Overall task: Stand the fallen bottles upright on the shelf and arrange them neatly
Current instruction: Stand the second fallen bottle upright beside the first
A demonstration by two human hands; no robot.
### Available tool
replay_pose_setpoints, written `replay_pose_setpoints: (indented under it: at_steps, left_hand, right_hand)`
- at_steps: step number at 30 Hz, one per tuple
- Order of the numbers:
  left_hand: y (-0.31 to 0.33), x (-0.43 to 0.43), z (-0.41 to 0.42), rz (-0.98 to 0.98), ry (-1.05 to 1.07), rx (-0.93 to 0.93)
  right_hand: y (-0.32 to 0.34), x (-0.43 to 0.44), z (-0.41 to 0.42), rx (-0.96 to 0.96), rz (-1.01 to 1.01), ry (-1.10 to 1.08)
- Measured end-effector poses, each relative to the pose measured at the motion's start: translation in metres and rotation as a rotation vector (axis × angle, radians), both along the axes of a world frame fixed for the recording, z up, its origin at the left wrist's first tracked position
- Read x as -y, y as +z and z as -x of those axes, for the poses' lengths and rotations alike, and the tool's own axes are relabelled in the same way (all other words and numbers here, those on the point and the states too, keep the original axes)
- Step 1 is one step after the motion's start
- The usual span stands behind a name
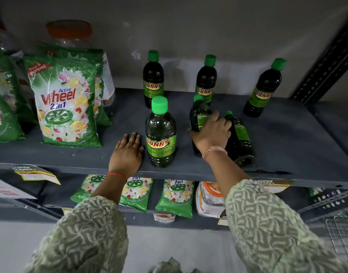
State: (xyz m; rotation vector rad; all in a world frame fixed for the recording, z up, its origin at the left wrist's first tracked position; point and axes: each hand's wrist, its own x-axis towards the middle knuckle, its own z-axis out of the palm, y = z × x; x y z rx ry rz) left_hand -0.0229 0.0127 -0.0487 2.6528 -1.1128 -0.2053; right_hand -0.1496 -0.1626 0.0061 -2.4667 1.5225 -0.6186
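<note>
Right hand around fallen bottle

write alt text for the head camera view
A person's right hand grips one of two fallen green-capped bottles on a grey shelf; the left hand rests flat beside an upright bottle.

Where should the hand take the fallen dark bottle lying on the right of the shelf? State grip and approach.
Grip the fallen dark bottle with the green cap around its labelled middle, from above. It lies on its side, cap pointing to the back wall, beside the right hand, so the body is exposed.
</note>
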Motion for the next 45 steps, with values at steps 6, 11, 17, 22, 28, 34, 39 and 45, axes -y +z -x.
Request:
replay_pose_setpoints:
  at_steps: [6,11,17,22,28,34,39,45]
  left_hand:
    - [-0.005,-0.002,-0.003,-0.014,-0.010,0.031]
    - [-0.005,-0.001,-0.003,-0.023,-0.011,0.037]
    - [-0.006,-0.002,-0.004,-0.032,-0.016,0.042]
    - [-0.004,-0.002,-0.003,-0.025,-0.013,0.028]
    - [-0.004,-0.001,-0.003,-0.008,-0.003,0.003]
    - [-0.006,-0.002,-0.004,-0.012,-0.012,0.013]
    - [-0.006,-0.002,-0.005,-0.007,-0.012,0.014]
    - [-0.006,-0.002,-0.005,-0.018,-0.006,0.016]
  right_hand:
    - [-0.039,-0.006,0.007,0.550,0.175,0.062]
    - [-0.046,-0.014,0.005,0.631,0.004,0.107]
    - [-0.037,-0.019,0.019,0.735,-0.312,0.303]
    - [-0.037,-0.019,0.012,0.676,-0.307,0.232]
    - [-0.039,-0.009,0.020,0.761,-0.535,0.231]
    - [-0.039,-0.010,0.018,0.757,-0.409,0.244]
    - [-0.038,-0.002,0.024,0.783,-0.535,0.297]
    - [-0.041,0.001,0.031,0.693,-0.634,0.344]
